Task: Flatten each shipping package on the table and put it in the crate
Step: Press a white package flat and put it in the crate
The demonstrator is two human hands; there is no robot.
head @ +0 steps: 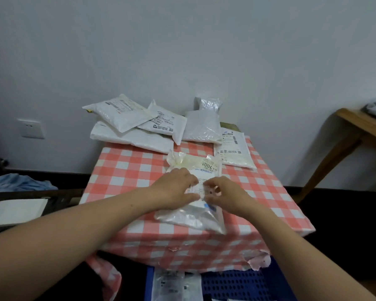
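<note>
Pink-and-white checked cloth covers the table [126,170]. Below the table's near edge sits a blue crate [237,285] with one flat parcel [174,285] inside. White packages [135,127] crowd the table's far end. One crinkled package [193,216] lies at the table's near middle. The left hand [178,187] presses on it palm down, while the right hand [224,192] sets bent fingertips on its label; whether they pinch, I cannot tell.

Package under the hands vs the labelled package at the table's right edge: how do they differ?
The near package has the left hand and right hand on it; the right-edge package is untouched. The near package is crumpled, far end bunched; the right-edge package lies smoother. Both: pale plastic mailers with printed labels up.
</note>
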